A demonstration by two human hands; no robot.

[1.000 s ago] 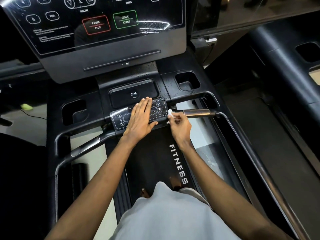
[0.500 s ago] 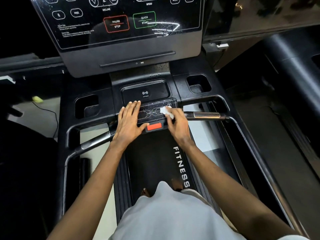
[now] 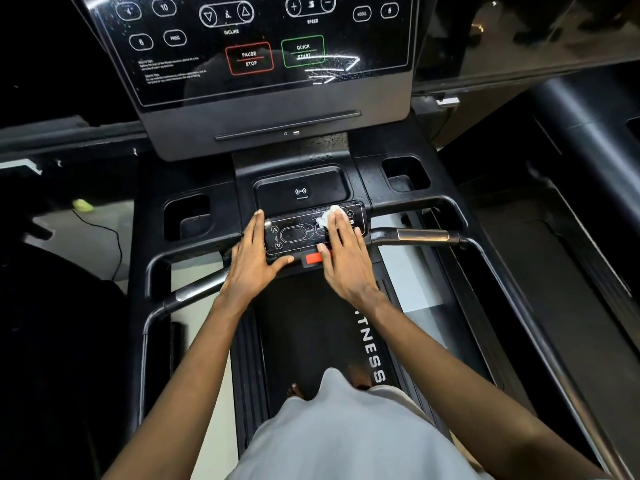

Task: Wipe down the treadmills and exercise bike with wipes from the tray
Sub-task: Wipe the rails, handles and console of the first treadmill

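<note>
My right hand lies flat, fingers straight, pressing the wipe under their tips onto the panel. My left hand, flat and empty, steadies its edge. I'd press evenly, sweep toward my left fingers, and avoid the red key by my thumb.

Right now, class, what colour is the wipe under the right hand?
White; the wipe shows best in the head view.
</note>
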